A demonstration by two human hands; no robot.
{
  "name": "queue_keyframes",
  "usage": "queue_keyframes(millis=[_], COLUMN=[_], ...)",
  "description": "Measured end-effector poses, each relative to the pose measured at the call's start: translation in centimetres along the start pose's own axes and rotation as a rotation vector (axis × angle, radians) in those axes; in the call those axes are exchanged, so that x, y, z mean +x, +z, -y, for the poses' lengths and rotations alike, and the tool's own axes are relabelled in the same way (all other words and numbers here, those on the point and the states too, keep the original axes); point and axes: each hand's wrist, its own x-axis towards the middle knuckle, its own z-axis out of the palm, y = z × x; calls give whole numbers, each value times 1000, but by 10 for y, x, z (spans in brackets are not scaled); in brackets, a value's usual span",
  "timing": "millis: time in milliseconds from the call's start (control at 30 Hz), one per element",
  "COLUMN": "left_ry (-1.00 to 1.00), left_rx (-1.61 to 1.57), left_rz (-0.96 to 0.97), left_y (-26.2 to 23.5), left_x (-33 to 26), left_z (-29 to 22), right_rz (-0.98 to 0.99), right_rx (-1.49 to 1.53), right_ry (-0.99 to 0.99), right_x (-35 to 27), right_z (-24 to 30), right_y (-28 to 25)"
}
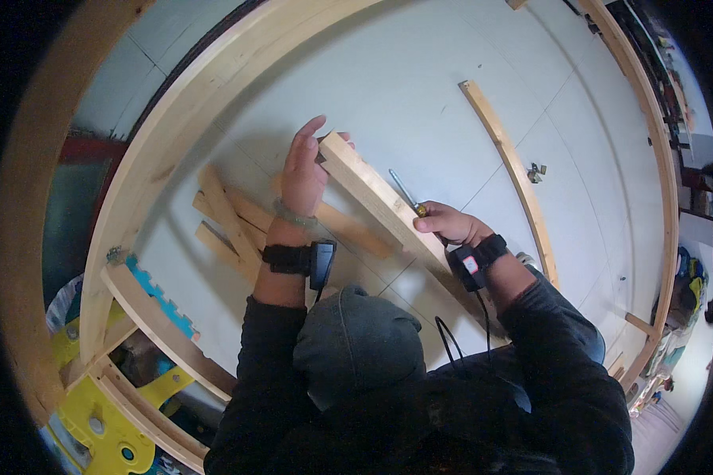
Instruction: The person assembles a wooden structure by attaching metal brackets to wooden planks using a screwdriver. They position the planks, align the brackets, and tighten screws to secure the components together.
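A pale wooden beam [372, 184] slants from the upper middle down towards my body on the right. My left hand [303, 168] is at its far end, with fingertips showing on the beam's other side and one finger sticking up. A small dark metal bracket [321, 158] sits at that end, beside the palm. In my right hand [454, 225] is a screwdriver [405, 190], its metal shaft pointing up and left along the beam. The thumb lies by the beam's edge; the other fingers are mostly hidden.
A large wooden frame [154, 170] curves around me on the tiled floor [372, 59]. Loose boards [230, 214] lie on the left. To the right are a long slat [509, 158] and small metal fittings [536, 172]. Yellow plastic parts [95, 423] stand at lower left.
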Motion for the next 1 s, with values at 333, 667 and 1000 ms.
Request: queue_keyframes(millis=[333, 667, 1000], left_ry=[-43, -42, 127], left_rx=[-453, -281, -76], left_rz=[42, -175, -222], left_y=[8, -7, -20], left_x=[-3, 5, -2], left_z=[-5, 8, 9], right_rz=[69, 49, 47], right_rx=[125, 128, 191], right_ry=[59, 82, 8], right_x=[-4, -4, -4], right_z=[-4, 5, 2], right_y=[12, 19, 15])
